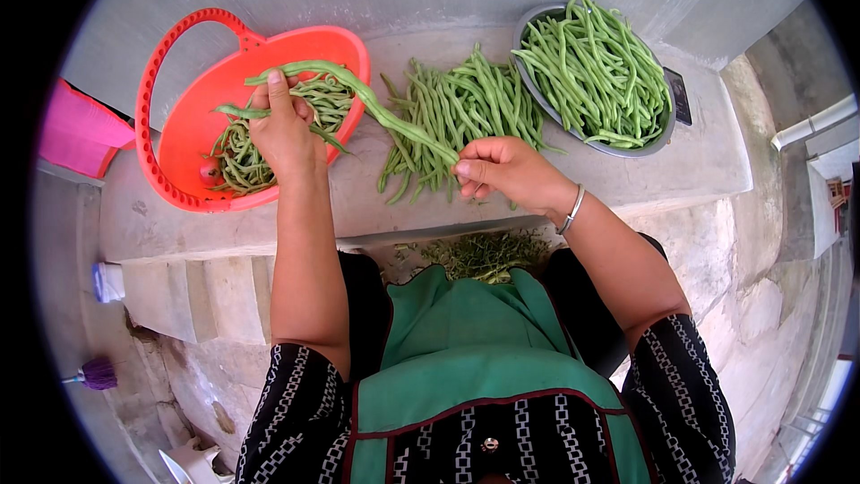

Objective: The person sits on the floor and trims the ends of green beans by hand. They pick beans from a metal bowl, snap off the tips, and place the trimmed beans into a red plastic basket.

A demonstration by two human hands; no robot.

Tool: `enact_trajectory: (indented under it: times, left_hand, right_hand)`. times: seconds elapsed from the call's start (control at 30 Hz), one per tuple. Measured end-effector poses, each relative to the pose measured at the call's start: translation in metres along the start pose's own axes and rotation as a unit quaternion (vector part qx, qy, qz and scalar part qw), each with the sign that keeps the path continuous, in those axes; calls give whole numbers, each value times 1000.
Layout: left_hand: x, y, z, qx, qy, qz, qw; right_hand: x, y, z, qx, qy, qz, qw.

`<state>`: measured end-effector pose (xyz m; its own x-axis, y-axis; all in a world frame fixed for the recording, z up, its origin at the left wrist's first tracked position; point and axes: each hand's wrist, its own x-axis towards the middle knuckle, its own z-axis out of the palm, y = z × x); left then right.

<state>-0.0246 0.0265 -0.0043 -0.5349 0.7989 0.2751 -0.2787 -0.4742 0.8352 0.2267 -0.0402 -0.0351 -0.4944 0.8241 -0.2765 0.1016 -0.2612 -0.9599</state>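
A long green bean [365,100] stretches between my two hands. Its far left end is pinched by my left hand [285,125], which is raised over a red plastic basket [309,40] with a tall handle. Another green bean [327,138] also pokes out from that hand's fingers. My right hand [506,175] pinches the other end, in front of a loose pile of green beans [466,103] on the concrete ledge. Inside the basket lie thin, curled beans [246,161] and a small round reddish thing [210,170].
On the right, a grey metal bowl [658,139] heaped with green beans tilts on the ledge [645,184], a dark flat device [678,94] beside it. Green scraps [484,255] lie below the ledge, between my knees. A purple brush [97,374] and a white tub [108,281] stand lower left.
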Motion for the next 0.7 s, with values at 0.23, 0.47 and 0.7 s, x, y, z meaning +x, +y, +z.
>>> enact_trajectory:
  times: [0.23,0.47,0.7]
  left_hand:
    - [-49,29,23,126,-126,197,964]
    - [-104,63,29,200,-383,416,800]
    - [-102,41,39,254,-390,420,779]
  right_hand:
    - [18,22,-21,-159,124,-18,979]
    - [24,24,-23,-71,130,5,989]
    - [1,9,-10,-29,-16,2,999]
